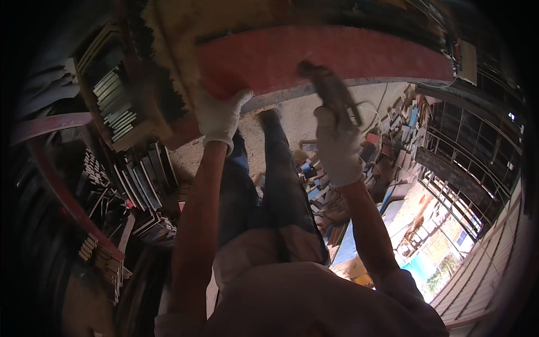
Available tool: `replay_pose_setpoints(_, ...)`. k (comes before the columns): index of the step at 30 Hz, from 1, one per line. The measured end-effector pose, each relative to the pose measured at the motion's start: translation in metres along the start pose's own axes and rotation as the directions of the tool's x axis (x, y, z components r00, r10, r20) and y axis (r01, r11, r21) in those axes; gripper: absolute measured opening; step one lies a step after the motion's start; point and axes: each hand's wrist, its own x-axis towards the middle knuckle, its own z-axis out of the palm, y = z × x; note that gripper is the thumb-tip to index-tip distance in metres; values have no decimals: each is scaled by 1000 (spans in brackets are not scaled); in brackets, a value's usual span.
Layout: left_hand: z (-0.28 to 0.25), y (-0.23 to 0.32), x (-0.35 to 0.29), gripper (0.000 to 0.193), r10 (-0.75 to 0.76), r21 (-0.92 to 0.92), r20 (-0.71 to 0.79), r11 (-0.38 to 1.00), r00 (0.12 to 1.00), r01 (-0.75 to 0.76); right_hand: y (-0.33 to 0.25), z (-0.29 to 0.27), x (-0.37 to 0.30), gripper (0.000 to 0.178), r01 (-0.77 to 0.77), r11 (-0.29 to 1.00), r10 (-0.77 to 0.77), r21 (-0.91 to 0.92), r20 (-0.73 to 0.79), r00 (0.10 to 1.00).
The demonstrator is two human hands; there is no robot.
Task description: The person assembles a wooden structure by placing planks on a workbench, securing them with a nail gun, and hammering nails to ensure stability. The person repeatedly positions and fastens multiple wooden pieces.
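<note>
A long red panel point(337, 53) with a pale lower edge stretches across in front of me. My left hand point(218, 117), in a white glove, rests at its near left end beside a brown board point(174, 50). The thumb is spread along the panel's edge; the other fingers are dim and partly lost in shadow. Gloved in white too, my right hand point(338, 147) is closed round a dark hand tool point(331, 87). It has a blunt head and a thin lever-like part on its right. Blur hides its exact kind. The head appears over the red panel.
Stacked strips point(115, 104) fill a frame at the left, above piled dark metal profiles point(143, 180). Mixed offcuts point(393, 140) cover the ground at right. A thin pale cable point(377, 115) runs near the tool. Dark metal frames point(466, 135) stand far right.
</note>
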Motion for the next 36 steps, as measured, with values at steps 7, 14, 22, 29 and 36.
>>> replay_pose_setpoints(7,20,-19,2,107,124,128,-131,986,984,-107,36,26,-1,56,-127,938,190,-323,174,966)
replay_pose_setpoints(14,14,-19,-2,115,57,214,-169,977,984,-19,-21,3,7,19,358,899,-360,-252,40,932)
replay_pose_setpoints(22,19,-8,-2,116,-82,208,-158,971,984,114,30,36,10,59,-257,945,319,-204,386,866)
replay_pose_setpoints(29,32,4,-14,112,412,751,-163,641,897,-158,65,-33,-28,49,-276,961,276,26,0,961)
replay_pose_setpoints(36,172,35,26,84,815,757,150,270,560,-595,114,-84,-17,45,-180,948,196,264,-37,980)
